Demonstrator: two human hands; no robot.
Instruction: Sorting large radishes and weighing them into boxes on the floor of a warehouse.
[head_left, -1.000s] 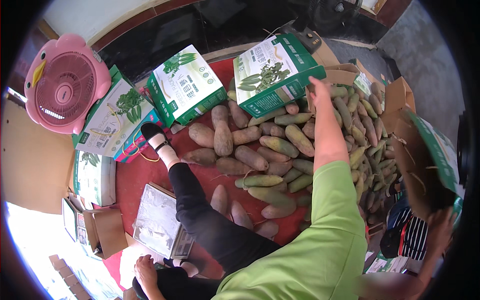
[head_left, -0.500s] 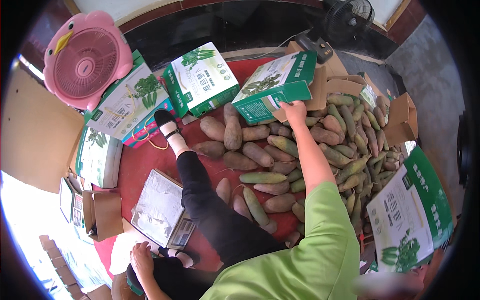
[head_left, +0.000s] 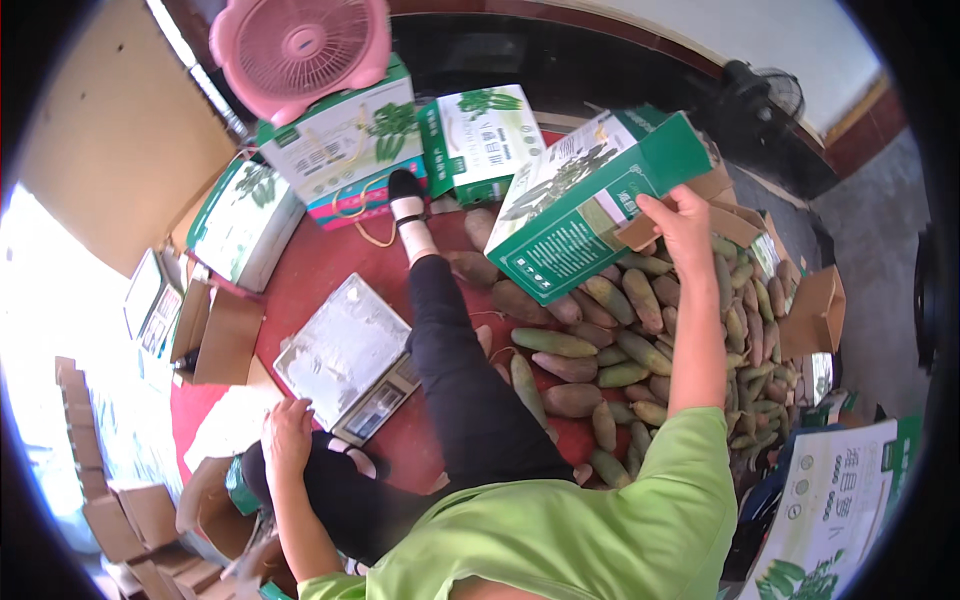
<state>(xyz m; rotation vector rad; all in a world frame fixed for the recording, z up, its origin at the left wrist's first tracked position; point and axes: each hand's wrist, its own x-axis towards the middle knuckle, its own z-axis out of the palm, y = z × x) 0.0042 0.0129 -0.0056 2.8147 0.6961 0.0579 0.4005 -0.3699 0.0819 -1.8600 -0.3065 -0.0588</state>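
holding a green and white carton (head_left: 590, 205) gripped in your right hand (head_left: 680, 225) at one o'clock, nothing packed yet; left hand (head_left: 287, 440) spread by the scale (head_left: 350, 355).

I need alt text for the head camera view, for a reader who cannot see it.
A seated person's right hand lifts a green and white carton above a pile of long vegetables on a red floor; the left hand rests beside a scale.

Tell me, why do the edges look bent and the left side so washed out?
Head view: the fisheye lens curves straight lines toward the black rim; strong glare bleaches the floor at left beside the cardboard boxes; the green box in the right hand is sharp.
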